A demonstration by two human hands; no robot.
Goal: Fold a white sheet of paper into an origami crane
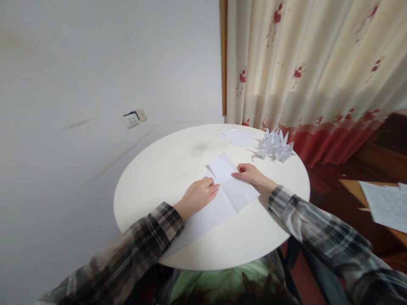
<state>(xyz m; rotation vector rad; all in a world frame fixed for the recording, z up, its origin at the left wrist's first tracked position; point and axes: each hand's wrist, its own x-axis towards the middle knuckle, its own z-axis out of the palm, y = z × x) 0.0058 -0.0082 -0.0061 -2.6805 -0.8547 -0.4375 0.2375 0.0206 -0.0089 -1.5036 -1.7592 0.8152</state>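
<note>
A white sheet of paper (240,197) lies across the near half of a round white table (149,182). A line runs through it from the far edge toward me, with a narrow gap at its far end; I cannot tell whether this is a tear or a fold. My left hand (201,194) is closed at this line, fingers curled and pressed together on the left part of the paper. At the right edge, my right hand (251,176) pinches the paper, thumb on top and other fingers partly hidden.
Several folded white paper cranes (275,146) cluster at the table's far right. Loose white paper pieces (238,137) lie beside them. Behind stand a wall with a socket (130,120) and a floral curtain (305,63). Papers (386,205) rest on a wooden surface at right.
</note>
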